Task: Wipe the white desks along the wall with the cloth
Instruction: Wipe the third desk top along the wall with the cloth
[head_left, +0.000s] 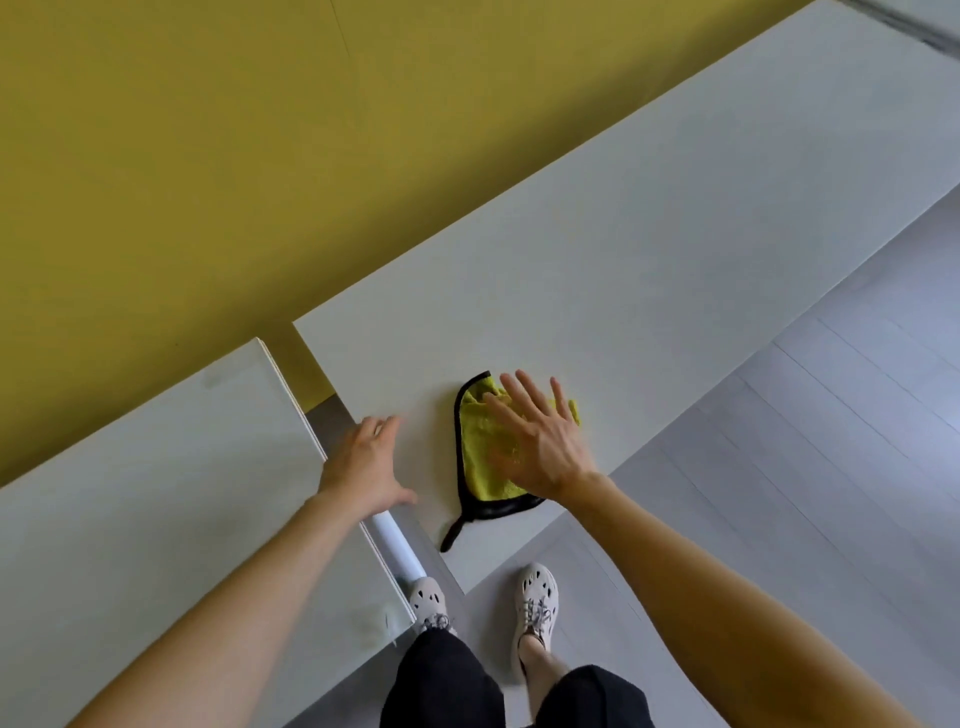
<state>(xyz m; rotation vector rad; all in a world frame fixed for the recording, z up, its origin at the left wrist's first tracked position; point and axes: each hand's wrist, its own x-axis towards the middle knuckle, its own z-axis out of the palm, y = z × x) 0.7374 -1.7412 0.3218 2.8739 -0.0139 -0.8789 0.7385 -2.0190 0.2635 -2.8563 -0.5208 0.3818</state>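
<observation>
A yellow cloth with a black border and a black hanging loop lies flat near the front edge of a long white desk. My right hand lies over it with fingers spread and straight, palm down on the cloth. My left hand rests with straight fingers on the left end of the same desk, by the gap. A second white desk stands to the left, apart from the first by a narrow gap.
A yellow wall runs behind both desks. A white desk leg shows in the gap. Grey plank floor lies to the right, and my two feet in pale shoes stand at the desk's front edge.
</observation>
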